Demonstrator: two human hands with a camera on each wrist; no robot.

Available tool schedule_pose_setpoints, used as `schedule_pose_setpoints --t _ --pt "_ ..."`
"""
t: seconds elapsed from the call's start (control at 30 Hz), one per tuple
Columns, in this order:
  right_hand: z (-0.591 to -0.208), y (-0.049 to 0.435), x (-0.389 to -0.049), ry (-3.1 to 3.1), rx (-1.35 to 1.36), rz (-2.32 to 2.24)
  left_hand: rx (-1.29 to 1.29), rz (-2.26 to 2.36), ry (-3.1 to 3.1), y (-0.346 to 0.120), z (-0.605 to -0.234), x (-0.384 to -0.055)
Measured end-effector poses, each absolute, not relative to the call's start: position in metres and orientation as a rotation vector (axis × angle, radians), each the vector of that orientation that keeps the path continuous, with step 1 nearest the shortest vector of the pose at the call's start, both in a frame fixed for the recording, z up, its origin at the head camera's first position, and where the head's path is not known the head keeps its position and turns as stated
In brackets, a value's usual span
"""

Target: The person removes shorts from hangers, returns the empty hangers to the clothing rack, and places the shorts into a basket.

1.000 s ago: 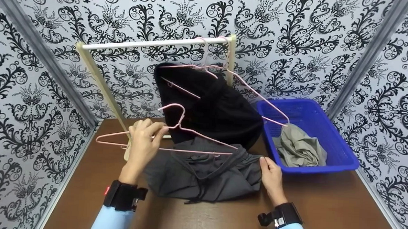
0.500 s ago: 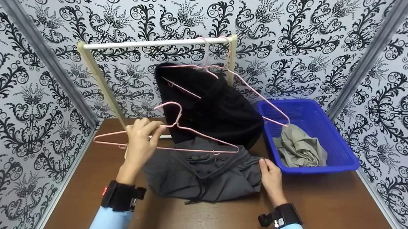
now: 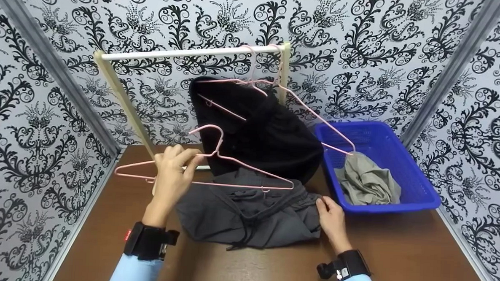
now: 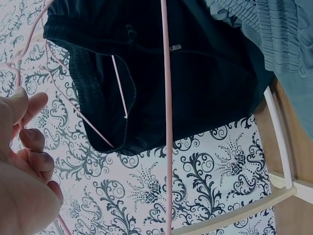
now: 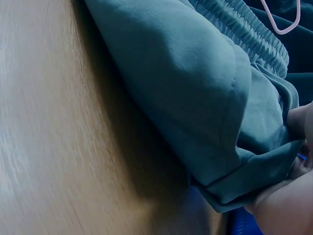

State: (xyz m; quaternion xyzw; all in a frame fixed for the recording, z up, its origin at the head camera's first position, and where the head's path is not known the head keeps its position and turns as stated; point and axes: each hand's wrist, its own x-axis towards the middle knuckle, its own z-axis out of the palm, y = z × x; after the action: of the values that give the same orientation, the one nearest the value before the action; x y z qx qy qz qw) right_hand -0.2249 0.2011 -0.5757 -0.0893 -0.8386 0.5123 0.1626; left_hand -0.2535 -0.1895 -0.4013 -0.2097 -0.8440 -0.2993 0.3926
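Pink hanger [image 3: 227, 184], hook [image 3: 221, 140] up, long axis sideways, near grey garment [image 3: 280, 226]

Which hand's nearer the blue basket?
Right. The right hand is by the blue basket, at its near-left corner, pinching the gray garment; the left hand is farther left, holding a pink hanger.
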Motion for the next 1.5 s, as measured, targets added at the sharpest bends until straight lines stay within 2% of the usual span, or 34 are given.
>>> schedule_pose_setpoints --t 0.43,0.97,1.27,1.5 --pt "-0.561 0.199 -0.225 -2.379 -0.151 1.396 -0.565 -0.774 -2.134 -0.181 -0.400 -0.252" --pt "-0.542 0.193 -0.222 -2.286 0.241 1.584 -0.652 -0.789 -2.150 -0.162 -0.404 -0.250" --pt "-0.538 0.185 -0.218 -2.247 0.434 1.495 -0.686 -0.798 -2.152 -0.150 -0.405 -0.248" --pt "-0.513 0.173 -0.203 -2.190 0.513 1.500 -0.725 -0.804 -2.149 -0.142 -0.409 -0.246"
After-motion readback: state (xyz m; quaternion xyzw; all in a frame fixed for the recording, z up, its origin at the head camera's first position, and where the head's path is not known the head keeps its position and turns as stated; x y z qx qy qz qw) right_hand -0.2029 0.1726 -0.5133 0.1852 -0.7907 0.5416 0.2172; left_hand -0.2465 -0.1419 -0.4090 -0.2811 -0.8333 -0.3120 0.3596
